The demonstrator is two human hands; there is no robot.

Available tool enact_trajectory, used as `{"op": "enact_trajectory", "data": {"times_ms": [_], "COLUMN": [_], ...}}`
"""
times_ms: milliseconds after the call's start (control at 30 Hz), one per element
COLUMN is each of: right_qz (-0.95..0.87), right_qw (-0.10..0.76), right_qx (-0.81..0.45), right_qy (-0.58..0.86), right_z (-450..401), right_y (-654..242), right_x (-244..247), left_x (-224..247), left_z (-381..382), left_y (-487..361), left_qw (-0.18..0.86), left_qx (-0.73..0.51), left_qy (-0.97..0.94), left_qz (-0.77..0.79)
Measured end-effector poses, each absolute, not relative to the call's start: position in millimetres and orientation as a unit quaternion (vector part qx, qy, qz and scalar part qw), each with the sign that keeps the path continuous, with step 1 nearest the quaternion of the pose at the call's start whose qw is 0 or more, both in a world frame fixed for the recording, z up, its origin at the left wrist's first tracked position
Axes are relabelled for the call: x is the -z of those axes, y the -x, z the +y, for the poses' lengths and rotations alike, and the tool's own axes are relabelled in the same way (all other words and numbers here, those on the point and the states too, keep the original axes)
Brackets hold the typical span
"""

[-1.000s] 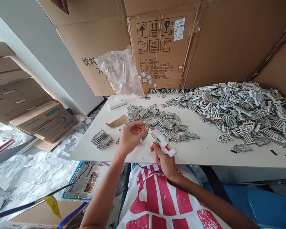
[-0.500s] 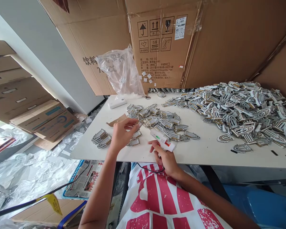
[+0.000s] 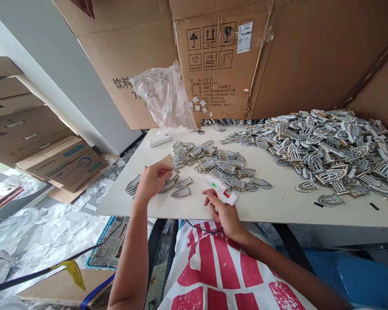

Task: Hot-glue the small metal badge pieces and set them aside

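Observation:
My right hand is closed around a white hot glue gun with a green label and an orange-red part; its handle is mostly hidden by my fingers. My left hand is over the left part of the table, fingers curled and thumb against the fingertips; whatever they pinch cannot be made out. Beside it lie a few loose grey arch-shaped pieces, pointed at one end. Partly behind my left wrist is a small stack of the same pieces. A brown cardboard scrap sits just beyond the left hand.
A cluster of grey pieces covers the table's middle, and a large heap fills the right. Cardboard walls stand behind, with a plastic bag hanging. A white box-like object lies at back left. A cord crosses my lap.
My left hand has moved left and slightly down, from above the loose pieces toward the small stack, uncovering more loose pieces. My right hand and the glue gun have stayed nearly still.

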State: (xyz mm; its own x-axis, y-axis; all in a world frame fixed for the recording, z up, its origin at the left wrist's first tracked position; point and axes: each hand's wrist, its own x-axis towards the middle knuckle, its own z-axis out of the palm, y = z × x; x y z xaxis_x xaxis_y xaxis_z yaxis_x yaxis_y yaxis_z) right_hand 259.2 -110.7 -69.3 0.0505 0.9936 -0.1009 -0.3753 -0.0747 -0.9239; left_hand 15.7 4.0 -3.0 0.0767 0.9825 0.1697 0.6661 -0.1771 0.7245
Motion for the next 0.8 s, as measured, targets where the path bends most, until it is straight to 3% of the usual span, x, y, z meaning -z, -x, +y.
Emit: {"op": "enact_trajectory", "data": {"times_ms": [333,800], "right_qz": [-0.356,-0.346], "right_qw": [0.583,0.579], "right_qx": [-0.587,-0.588], "right_qy": [0.435,0.446], "right_z": [-111.2,-111.6], "right_y": [-257.6,-255.8], "right_x": [73.5,68.7], "left_x": [-1.9,4.2], "left_z": [0.7,-3.0], "left_y": [-7.1,-30.1], "left_qw": [0.213,0.279], "left_qx": [-0.195,-0.216], "left_qy": [-0.738,-0.737], "left_qz": [0.610,0.577]}}
